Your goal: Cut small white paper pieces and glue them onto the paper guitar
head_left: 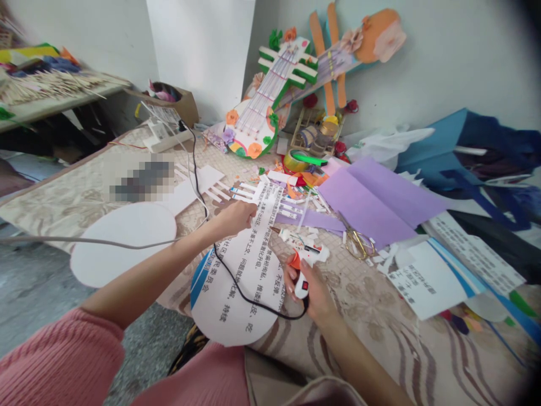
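My right hand [310, 290] is wrapped round the handle of a white hot glue gun [316, 254] with an orange trigger and a red switch. Its nozzle points left, close to the right edge of a cutout's neck. The lute-shaped white cutout [249, 282], printed with black characters, lies at the table's front edge. My left hand [239, 219] is closed at the left edge of that neck; what its fingers hold is hidden. From the glue gun a black cord [249, 299] runs across the cutout, under my left forearm, towards a power strip [169, 138].
Gold-handled scissors [357, 239] and purple sheets [376, 197] lie to the right, near paper scraps. Another white cutout [127, 242] lies left. Decorated lute models [266, 96] lean on the wall. A blue bag [435, 141] stands at the back right.
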`<action>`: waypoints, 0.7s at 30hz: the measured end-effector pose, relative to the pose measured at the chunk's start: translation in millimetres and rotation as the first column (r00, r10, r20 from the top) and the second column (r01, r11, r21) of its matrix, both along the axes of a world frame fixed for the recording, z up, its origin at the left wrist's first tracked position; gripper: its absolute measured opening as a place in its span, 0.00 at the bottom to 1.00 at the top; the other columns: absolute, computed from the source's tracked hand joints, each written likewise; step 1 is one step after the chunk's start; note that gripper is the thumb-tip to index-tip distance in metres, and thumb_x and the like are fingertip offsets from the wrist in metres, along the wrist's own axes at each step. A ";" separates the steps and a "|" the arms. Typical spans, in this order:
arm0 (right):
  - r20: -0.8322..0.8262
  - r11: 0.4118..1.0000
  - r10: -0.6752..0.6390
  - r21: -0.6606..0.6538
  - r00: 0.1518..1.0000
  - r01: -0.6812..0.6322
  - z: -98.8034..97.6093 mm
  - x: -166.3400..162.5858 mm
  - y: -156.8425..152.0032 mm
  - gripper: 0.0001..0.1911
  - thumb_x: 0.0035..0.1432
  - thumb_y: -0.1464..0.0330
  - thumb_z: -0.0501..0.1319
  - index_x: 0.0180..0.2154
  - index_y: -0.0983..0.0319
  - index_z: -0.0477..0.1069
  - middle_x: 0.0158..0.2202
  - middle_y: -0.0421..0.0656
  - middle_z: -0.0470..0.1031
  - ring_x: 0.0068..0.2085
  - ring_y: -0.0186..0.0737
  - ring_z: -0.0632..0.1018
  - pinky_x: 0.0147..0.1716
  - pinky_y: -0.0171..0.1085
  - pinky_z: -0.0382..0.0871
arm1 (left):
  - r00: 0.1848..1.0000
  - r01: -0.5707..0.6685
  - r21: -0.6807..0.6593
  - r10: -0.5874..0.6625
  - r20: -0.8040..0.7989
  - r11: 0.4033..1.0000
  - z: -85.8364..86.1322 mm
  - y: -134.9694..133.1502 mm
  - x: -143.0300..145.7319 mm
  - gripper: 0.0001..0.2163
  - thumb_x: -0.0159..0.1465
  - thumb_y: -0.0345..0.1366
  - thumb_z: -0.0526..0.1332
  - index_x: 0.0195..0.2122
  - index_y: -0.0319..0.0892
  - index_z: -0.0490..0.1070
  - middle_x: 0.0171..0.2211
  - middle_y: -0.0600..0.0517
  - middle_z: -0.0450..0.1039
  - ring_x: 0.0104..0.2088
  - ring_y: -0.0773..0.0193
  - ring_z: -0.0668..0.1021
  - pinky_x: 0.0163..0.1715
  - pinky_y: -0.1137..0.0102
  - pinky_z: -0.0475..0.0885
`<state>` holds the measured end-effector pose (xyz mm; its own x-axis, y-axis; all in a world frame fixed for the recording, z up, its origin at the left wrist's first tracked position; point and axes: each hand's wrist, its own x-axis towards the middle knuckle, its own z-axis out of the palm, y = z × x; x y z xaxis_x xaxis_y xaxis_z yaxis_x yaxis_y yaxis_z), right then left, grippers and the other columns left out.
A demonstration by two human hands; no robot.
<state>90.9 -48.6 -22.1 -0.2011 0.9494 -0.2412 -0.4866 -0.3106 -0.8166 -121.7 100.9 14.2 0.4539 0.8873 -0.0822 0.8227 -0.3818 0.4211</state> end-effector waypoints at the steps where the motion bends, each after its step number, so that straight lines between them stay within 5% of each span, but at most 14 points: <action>1: -0.008 1.000 0.003 0.002 1.000 -0.003 -0.4 0.0 0.0 0.16 0.59 0.54 0.61 0.37 0.62 0.71 0.24 0.35 0.60 0.19 0.28 0.64 0.12 0.28 0.59 | 1.000 0.002 0.000 -0.002 -0.001 1.000 0.1 -0.1 0.0 0.08 0.50 0.25 0.61 0.31 0.41 0.73 0.24 0.52 0.74 0.28 0.63 0.75 0.28 0.73 0.63; 21: -0.019 1.000 -0.013 0.006 1.000 0.013 -2.2 0.0 -0.8 0.15 0.59 0.56 0.61 0.37 0.61 0.72 0.24 0.35 0.61 0.19 0.28 0.65 0.11 0.26 0.60 | 0.997 0.017 -0.018 -0.018 -0.069 1.000 -2.3 1.4 1.4 0.08 0.52 0.24 0.60 0.33 0.40 0.71 0.26 0.53 0.74 0.28 0.64 0.76 0.28 0.74 0.62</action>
